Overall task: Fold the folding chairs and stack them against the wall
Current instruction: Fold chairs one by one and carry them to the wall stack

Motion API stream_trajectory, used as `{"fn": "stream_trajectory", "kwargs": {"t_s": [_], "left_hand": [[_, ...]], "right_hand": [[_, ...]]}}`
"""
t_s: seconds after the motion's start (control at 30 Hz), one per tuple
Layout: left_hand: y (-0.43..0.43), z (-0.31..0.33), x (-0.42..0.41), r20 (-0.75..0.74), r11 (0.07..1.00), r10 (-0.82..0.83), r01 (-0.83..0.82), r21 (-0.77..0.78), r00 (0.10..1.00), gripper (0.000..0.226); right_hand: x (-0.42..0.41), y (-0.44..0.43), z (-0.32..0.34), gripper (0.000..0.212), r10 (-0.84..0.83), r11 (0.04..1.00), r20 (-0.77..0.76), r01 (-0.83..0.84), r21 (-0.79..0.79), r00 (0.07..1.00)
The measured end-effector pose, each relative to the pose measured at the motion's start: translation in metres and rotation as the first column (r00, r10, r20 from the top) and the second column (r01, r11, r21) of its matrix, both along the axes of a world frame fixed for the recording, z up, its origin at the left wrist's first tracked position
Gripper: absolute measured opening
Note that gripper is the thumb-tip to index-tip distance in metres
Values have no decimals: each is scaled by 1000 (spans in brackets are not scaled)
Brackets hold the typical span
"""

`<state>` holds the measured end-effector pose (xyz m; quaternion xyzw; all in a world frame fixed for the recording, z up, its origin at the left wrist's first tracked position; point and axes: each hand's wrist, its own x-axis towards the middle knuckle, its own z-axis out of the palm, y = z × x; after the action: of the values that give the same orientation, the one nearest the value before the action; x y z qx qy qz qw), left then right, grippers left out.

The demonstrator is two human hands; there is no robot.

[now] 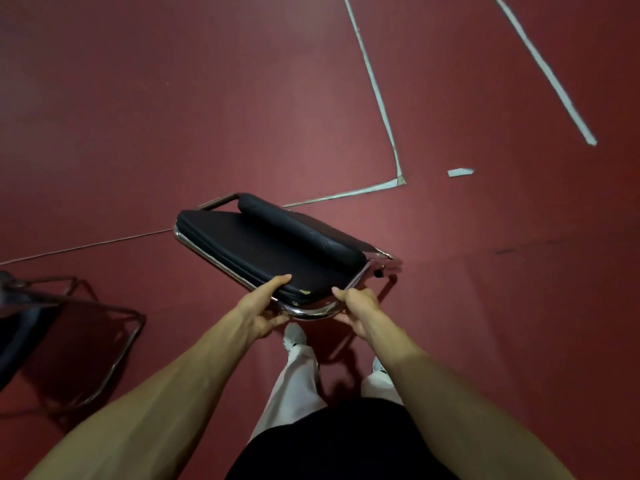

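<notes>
Both hands, left hand [263,306] and right hand [356,306], grip the folded chair's [263,240] chrome frame

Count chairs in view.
2. One folded chair, centre, gripped by the left hand and right hand; second chair on the floor at the left edge, partly cropped. Others may lie outside the frame.

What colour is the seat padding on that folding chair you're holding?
Black; the folding chair shows best in head view.

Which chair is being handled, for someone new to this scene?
On the red floor, near the tape corner, is a black padded chair. Unlike the chair at far left, it is folded, gripped by the left hand and right hand.
</notes>
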<state>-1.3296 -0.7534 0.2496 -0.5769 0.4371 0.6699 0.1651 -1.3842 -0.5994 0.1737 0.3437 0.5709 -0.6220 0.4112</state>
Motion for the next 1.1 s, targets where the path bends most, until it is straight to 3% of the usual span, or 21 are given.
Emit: {"fn": "stream_trajectory", "kwargs": {"t_s": [0.23,0.57,0.83,1.1], "left_hand": [[57,-5,66,21,997,74,-75,14,997,14],[50,-39,189,-15,998,52,-51,47,999,42],[32,-39,297,21,994,23,-25,105,1000,14],[56,-30,399,60,984,99,-106,141,993,17]], "right_hand": [[54,54,-17,32,91,996,59,-92,12,994],[182,55,-22,29,85,994,44,-87,58,995],[295,37,-12,13,99,981,15,-100,169,995],[376,55,1,17,227,953,-53,-211,216,972]]}}
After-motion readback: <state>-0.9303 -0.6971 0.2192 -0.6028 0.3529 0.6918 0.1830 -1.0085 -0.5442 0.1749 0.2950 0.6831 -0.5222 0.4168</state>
